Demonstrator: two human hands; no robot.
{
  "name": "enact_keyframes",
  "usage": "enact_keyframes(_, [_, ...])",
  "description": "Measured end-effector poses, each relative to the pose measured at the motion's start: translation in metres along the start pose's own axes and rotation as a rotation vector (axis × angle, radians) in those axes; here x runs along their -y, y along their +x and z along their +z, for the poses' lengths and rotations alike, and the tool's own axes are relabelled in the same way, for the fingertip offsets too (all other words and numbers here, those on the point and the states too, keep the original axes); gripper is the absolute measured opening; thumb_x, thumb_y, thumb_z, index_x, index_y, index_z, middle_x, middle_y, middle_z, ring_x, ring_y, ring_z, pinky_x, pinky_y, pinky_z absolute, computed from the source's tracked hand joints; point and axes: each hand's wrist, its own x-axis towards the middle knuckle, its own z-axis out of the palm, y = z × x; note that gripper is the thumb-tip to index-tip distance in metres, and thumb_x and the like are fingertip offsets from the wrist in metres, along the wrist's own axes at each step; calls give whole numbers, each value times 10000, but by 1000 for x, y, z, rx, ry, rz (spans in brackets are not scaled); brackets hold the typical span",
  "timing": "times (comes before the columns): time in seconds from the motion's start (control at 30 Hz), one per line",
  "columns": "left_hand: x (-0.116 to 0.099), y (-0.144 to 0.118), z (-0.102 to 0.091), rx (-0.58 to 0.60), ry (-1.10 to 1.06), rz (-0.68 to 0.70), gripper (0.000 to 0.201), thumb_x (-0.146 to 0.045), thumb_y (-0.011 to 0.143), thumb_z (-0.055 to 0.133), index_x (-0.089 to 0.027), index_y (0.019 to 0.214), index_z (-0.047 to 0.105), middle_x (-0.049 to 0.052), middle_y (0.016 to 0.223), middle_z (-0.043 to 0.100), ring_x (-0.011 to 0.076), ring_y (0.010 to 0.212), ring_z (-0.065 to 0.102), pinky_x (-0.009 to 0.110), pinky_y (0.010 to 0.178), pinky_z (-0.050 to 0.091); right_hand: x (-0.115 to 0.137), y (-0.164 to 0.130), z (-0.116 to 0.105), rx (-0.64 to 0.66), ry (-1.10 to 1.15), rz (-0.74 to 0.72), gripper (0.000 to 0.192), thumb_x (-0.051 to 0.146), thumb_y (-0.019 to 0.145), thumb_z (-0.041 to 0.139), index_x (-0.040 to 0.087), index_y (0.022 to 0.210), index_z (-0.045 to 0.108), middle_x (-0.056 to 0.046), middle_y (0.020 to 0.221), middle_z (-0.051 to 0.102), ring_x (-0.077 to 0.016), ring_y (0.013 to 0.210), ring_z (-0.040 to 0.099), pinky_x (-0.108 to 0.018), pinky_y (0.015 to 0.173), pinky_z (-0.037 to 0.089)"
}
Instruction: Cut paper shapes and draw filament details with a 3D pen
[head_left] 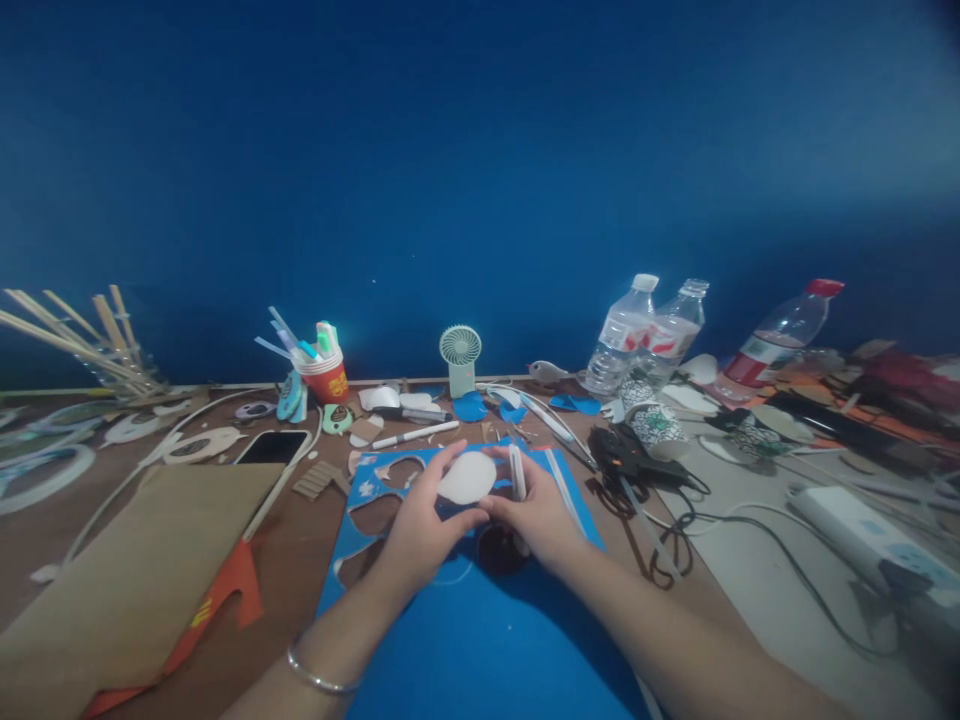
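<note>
A white rounded cutout (466, 478), seemingly of paper or card, is held up over the blue sheet (480, 640). My left hand (420, 515) is closed on its left side, thumb below and fingers behind. My right hand (536, 505) has its thumb tip at the cutout's lower right edge. Between the right fingers stands a thin white piece (517, 472), seen nearly edge-on; its kind is unclear. The blue sheet lies beneath both hands, with several rounded holes cut along its left side. A dark round opening (501, 550) shows below my right hand.
Behind the sheet lie a white pen (416, 434) and a small fan (460, 360). A red cup of markers (324, 375) and brown cardboard (142, 570) are left. To the right are a black glue gun (634, 455), plastic bottles (621, 335), cables and a power strip (874, 540).
</note>
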Motion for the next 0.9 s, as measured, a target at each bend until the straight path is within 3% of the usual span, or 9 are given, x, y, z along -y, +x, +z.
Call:
enact_keyframes(0.17, [-3,0,-5,14,101,41,558,-330,633,715,-252,1163,561,75,1214,551,281,1134,482,400,946,389,1,-1,-4,83,91,-52,477,184,541,777,199,957,542,4,803,611,-94,552,575,-166,426,408])
enact_keyframes(0.3, [-5,-2,-9,2,94,79,526,-327,623,728,-256,1127,594,66,1167,584,257,1089,518,370,897,436,4,-3,-5,132,130,-29,458,234,554,779,196,947,546,14,752,601,-76,488,541,-154,372,369])
enact_keyframes(0.4, [-4,-3,-10,1,97,86,509,-328,624,728,-254,1113,610,70,1130,609,259,1058,538,372,866,458,5,-3,-4,121,128,-4,445,250,549,780,192,930,556,23,703,602,-72,448,516,-161,356,365])
enact_keyframes(0.57, [-3,-3,-11,-15,137,65,539,-315,578,756,-253,1099,627,62,1115,634,275,1070,539,397,899,439,1,-1,-4,60,141,3,463,213,466,810,178,862,573,14,682,625,-121,547,579,-193,423,430])
enact_keyframes(0.73, [-3,-2,-12,-19,152,48,556,-338,560,766,-249,1092,633,66,1103,645,278,1037,565,392,864,463,0,-1,-5,31,134,62,443,185,463,803,180,841,571,18,683,629,-91,450,523,-179,353,369])
enact_keyframes(0.9, [0,-2,-12,30,137,68,574,-340,619,727,-260,1167,578,64,1194,597,276,1103,529,412,926,429,-2,1,-6,43,186,14,411,186,502,789,171,865,598,13,689,625,-113,554,573,-197,451,431])
